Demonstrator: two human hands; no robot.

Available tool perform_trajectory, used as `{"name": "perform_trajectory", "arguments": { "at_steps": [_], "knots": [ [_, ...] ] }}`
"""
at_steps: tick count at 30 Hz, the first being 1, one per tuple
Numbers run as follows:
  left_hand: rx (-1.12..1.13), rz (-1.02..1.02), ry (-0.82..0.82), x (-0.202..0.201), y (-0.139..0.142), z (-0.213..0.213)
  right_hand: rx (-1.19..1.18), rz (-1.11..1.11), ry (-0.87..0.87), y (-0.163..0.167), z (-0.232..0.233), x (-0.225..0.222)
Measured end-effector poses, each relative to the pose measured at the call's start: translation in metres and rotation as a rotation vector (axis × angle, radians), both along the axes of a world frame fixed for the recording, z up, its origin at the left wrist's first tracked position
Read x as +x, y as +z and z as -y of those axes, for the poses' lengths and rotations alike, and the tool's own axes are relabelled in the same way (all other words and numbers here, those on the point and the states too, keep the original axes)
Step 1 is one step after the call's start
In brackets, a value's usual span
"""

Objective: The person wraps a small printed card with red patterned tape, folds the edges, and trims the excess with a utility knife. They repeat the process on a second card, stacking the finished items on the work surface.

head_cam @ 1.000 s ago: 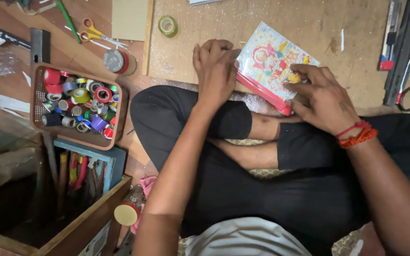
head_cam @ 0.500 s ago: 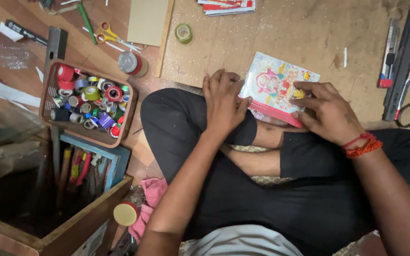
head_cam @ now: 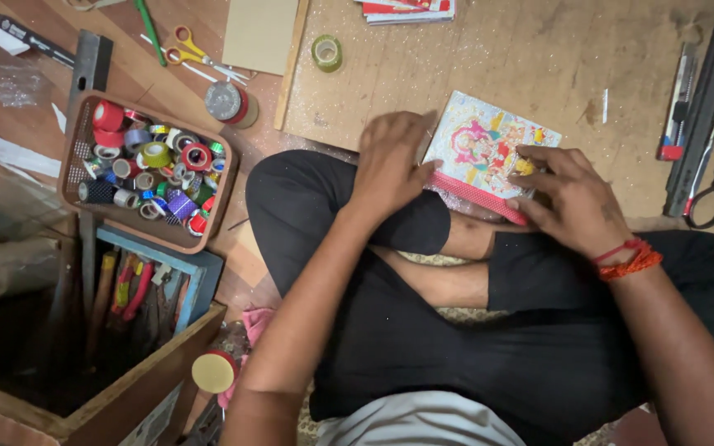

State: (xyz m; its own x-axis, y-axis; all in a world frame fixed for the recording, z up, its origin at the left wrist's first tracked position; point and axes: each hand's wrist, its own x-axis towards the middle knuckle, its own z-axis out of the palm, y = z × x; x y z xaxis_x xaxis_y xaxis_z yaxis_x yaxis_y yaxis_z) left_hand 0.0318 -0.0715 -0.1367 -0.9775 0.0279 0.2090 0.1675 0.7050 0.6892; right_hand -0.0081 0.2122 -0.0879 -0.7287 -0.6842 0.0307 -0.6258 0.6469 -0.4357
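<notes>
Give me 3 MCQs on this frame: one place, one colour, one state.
1. Where is the brown basket of tape rolls?
A. by the left knee
B. by the right knee
C. on the lap

2. What colour is the thread band on the right wrist?
A. blue
B. red-orange
C. white

3. How is the colourful picture card with the red edge handled?
A. lying untouched
B. lifted high by one hand
C. pressed by both hands

Key:
1 A, the basket sits on the floor to the person's left.
2 B, red-orange threads circle the wrist.
3 C, left hand and right hand both rest on it.
</notes>
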Motion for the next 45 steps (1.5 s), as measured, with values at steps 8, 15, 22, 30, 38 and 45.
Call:
{"name": "perform_trajectory", "arguments": {
  "at_steps": [8, 15, 22, 30, 38, 45],
  "knots": [
    [-0.152, -0.054, -0.144, -0.008, 0.004, -0.007, 0.024, -0.048, -0.030, -0.004, 0.002, 0.001],
    [-0.107, -0.060, -0.206, -0.014, -0.002, 0.001, 0.032, -0.091, -0.040, -0.004, 0.002, 0.001],
    [-0.110, -0.087, -0.245, -0.016, -0.003, 0.006, 0.070, -0.107, -0.030, -0.003, 0.006, 0.000],
    [-0.098, -0.085, -0.303, -0.019, 0.004, 0.013, 0.141, -0.161, 0.011, -0.002, 0.012, 0.001],
    [-0.052, 0.009, -0.395, -0.022, 0.005, 0.026, 0.217, -0.157, 0.057, 0.010, 0.021, -0.004],
    [0.091, 0.062, -0.421, -0.023, -0.009, 0.030, 0.168, -0.168, 0.010, 0.012, 0.054, -0.012]
  ]
}}
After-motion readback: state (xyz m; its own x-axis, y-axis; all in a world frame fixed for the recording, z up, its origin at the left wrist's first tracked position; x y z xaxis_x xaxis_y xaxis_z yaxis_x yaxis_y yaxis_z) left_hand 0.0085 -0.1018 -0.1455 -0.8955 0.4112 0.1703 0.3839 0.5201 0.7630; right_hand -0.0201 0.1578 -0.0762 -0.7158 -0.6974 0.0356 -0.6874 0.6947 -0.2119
